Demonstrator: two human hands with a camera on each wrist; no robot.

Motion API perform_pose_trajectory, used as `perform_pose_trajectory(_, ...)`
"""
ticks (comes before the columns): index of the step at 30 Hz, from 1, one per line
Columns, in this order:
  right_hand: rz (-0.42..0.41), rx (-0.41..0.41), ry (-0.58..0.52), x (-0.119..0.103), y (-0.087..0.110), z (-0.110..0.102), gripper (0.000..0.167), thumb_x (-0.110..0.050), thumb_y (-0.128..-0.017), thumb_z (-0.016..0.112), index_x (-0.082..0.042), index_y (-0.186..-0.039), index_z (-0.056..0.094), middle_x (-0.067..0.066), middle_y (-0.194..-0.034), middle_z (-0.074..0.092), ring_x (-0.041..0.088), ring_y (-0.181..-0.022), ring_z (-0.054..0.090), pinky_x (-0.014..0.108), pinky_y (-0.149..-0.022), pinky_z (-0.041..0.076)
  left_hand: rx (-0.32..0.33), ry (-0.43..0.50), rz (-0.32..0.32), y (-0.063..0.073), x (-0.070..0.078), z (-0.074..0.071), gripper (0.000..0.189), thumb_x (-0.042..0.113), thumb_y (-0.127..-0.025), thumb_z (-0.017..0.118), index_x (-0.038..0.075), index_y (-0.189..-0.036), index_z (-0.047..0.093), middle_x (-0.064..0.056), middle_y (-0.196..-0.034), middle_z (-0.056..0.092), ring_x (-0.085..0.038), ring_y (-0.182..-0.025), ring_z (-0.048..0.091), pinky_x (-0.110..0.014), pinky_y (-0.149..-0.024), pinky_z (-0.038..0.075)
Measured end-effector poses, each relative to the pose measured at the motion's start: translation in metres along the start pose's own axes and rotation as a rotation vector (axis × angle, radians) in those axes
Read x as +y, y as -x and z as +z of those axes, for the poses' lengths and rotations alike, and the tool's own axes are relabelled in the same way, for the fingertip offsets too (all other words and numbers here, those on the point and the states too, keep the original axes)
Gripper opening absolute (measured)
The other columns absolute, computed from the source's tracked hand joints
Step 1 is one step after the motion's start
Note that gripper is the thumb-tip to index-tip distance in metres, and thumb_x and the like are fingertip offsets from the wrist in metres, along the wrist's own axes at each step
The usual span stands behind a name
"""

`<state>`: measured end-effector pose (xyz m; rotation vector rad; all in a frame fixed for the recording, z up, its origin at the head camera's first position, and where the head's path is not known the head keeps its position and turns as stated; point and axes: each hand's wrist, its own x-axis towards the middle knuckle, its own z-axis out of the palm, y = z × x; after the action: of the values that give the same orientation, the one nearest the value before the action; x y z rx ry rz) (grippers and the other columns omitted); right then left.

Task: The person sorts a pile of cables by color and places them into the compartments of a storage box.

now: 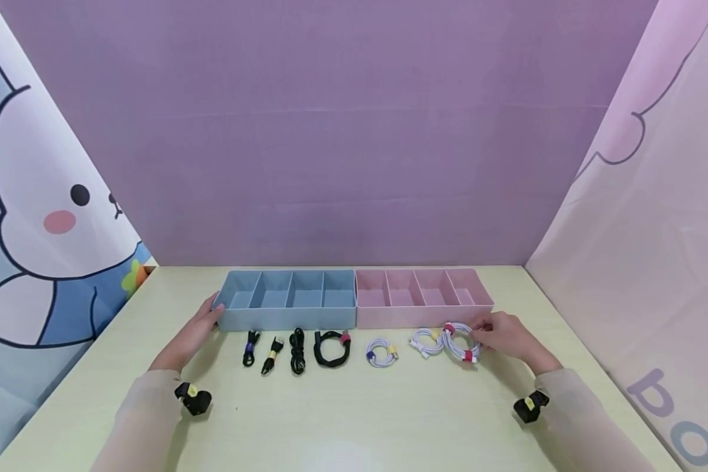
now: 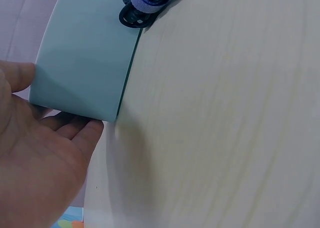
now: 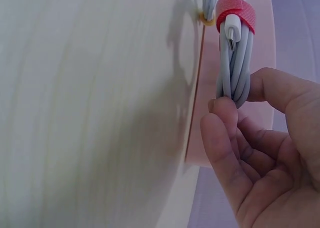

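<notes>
My left hand holds the left end of a blue divided storage box; in the left wrist view its thumb is at the rim and its fingers lie along the end wall. My right hand pinches a coiled white cable with red straps, its thumb and fingertips at the coil's edge. That coil hangs in front of a pink divided storage box. Just left of it is another white coil with a yellow strap. A smaller white coil lies further left.
Before the blue box lie black cables: one with a purple strap, one with a yellow strap, a bundled one and a ring with a red strap. A purple backdrop stands behind the table.
</notes>
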<state>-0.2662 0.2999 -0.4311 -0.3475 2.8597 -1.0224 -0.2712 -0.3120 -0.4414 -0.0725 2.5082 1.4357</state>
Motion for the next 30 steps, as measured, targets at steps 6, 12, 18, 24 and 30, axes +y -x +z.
perform_pose_trajectory(6,-0.018,0.004,-0.006,-0.006,0.001,-0.004,0.014,-0.012,-0.091,0.070,0.000,-0.098,0.072,0.000,-0.072,0.063,0.015,-0.063,0.057,0.024,-0.053,0.047,-0.005,-0.004,0.002,0.001,0.000,-0.001,0.075,0.057,-0.106,0.020,0.019,-0.159,-0.018,-0.019,-0.164,-0.016,-0.048,-0.147,-0.012,-0.075,-0.111,-0.001)
perform_pose_trajectory(12,-0.028,0.007,-0.032,-0.009,-0.002,-0.006,0.017,-0.013,-0.093,0.069,0.001,-0.102,0.071,0.002,-0.076,0.064,0.015,-0.066,0.059,0.024,-0.056,0.052,-0.016,-0.007,0.012,0.004,0.004,-0.002,0.074,0.055,-0.107,0.021,0.018,-0.159,-0.017,-0.021,-0.164,-0.017,-0.049,-0.147,-0.012,-0.075,-0.111,-0.001)
perform_pose_trajectory(18,-0.034,0.002,-0.083,-0.018,-0.004,-0.007,0.022,-0.014,-0.095,0.067,0.003,-0.108,0.070,0.004,-0.079,0.064,0.018,-0.069,0.061,0.028,-0.060,0.055,-0.015,-0.017,0.006,0.004,0.004,-0.002,0.078,0.060,-0.105,0.020,0.018,-0.159,-0.017,-0.020,-0.164,-0.018,-0.049,-0.146,-0.013,-0.076,-0.110,-0.002)
perform_pose_trajectory(24,-0.040,-0.002,-0.117,-0.024,-0.007,-0.006,0.025,-0.015,-0.095,0.067,0.006,-0.108,0.070,0.004,-0.081,0.067,0.020,-0.070,0.064,0.032,-0.064,0.059,-0.011,-0.017,-0.010,0.002,0.003,-0.001,0.075,0.057,-0.106,0.019,0.019,-0.158,-0.018,-0.020,-0.163,-0.018,-0.049,-0.146,-0.013,-0.076,-0.110,-0.002)
perform_pose_trajectory(30,-0.055,0.007,-0.104,-0.030,-0.012,-0.005,0.024,-0.015,-0.094,0.068,0.005,-0.107,0.071,0.003,-0.077,0.066,0.017,-0.066,0.061,0.028,-0.059,0.054,-0.005,-0.014,-0.021,0.001,0.003,-0.001,0.076,0.058,-0.106,0.020,0.019,-0.158,-0.018,-0.020,-0.164,-0.017,-0.049,-0.147,-0.012,-0.075,-0.111,-0.001)
